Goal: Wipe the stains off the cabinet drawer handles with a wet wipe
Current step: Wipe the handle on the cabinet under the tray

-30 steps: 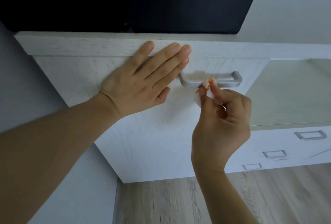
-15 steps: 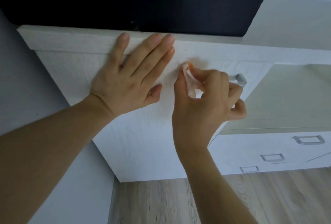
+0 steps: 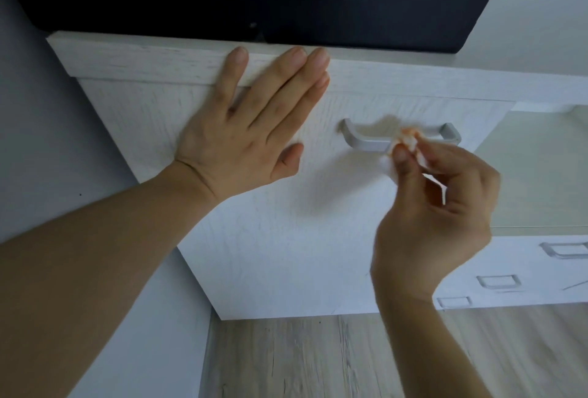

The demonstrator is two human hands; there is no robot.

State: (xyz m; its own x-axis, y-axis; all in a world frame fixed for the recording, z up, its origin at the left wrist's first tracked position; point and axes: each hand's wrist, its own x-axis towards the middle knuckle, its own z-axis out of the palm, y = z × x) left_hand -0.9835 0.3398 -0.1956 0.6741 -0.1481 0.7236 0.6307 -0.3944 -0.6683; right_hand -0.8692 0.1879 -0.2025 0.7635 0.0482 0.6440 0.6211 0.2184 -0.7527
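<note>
The left hand (image 3: 241, 130) lies flat with its back to the camera, four fingers straight and close together pointing up and to the right, thumb stretched out to the side. Its bare forearm comes in from the lower left. The right hand (image 3: 439, 203) is raised on a bare wrist, thumb and curled fingers pinched together at the tips, blurred.

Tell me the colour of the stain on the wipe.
Orange, on the wet wipe; head view.
</note>
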